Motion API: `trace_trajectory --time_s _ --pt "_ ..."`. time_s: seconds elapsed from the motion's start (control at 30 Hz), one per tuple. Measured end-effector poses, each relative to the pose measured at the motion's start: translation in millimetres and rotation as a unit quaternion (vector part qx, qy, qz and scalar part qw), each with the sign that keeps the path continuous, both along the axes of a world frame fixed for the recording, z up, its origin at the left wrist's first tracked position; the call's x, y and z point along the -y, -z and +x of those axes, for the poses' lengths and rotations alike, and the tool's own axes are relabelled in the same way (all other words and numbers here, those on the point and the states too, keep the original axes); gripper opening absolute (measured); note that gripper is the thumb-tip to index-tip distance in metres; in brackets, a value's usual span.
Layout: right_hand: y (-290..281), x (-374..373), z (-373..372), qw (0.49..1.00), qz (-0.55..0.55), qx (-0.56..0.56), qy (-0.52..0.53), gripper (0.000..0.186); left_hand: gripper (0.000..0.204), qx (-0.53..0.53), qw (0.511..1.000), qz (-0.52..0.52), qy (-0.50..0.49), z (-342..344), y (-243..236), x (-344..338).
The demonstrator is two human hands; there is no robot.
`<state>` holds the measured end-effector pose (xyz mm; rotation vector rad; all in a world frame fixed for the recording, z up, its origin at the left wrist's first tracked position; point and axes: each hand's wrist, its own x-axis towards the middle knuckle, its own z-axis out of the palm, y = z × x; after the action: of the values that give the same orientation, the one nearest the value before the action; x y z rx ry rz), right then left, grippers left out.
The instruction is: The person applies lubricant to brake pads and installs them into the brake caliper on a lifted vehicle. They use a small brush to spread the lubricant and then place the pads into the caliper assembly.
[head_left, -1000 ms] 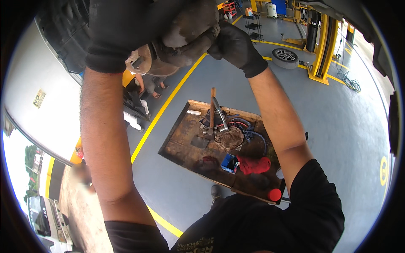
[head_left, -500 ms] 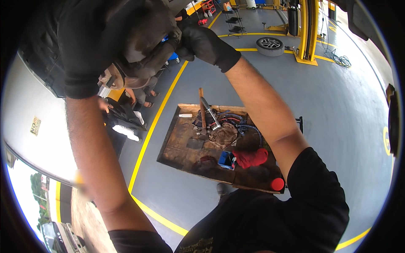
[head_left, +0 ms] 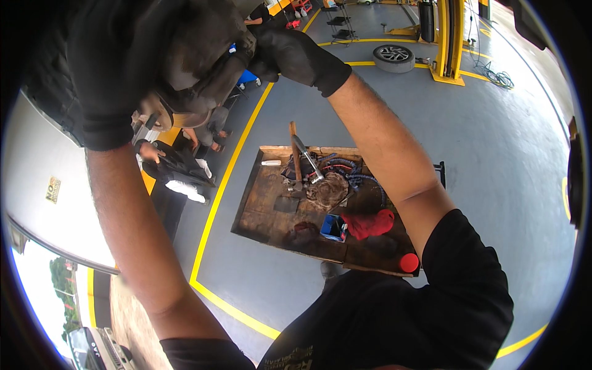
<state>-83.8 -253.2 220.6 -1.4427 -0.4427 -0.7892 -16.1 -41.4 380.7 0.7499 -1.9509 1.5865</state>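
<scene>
Both my hands wear black gloves and are raised close to the camera. My left hand (head_left: 117,68) wraps around a dark, grimy metal part (head_left: 203,68) at the upper left. At the right end of that part my right hand (head_left: 296,55) is closed on it. What the part is fixed to is hidden by the gloves and the dark edge of the picture. Far below on the floor lies a wooden tool board (head_left: 259,216).
The board carries a hammer (head_left: 295,154), a ratchet wrench (head_left: 308,161), coiled hoses (head_left: 354,176), a red rag (head_left: 370,223), a blue box (head_left: 334,227) and a red cap (head_left: 409,263). Another person (head_left: 179,163) crouches at left. A tyre (head_left: 393,55) and a yellow lift post (head_left: 445,37) stand beyond.
The view has swung, so the board sits lower and further right. Both gloved hands stay on the dark part, which now fills more of the upper left.
</scene>
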Motion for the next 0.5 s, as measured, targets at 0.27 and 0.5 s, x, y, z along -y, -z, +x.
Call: trace_trajectory --time_s 0.27,0.5 --pt "-1 -5 3 0.996 -0.006 0.035 -0.079 0.038 0.031 -0.018 0.999 0.043 0.016 24 -14 3" --pt "-8 -13 9 0.997 -0.066 0.003 0.032 0.048 0.022 0.017 0.999 0.029 -0.043 6 -18 -19"
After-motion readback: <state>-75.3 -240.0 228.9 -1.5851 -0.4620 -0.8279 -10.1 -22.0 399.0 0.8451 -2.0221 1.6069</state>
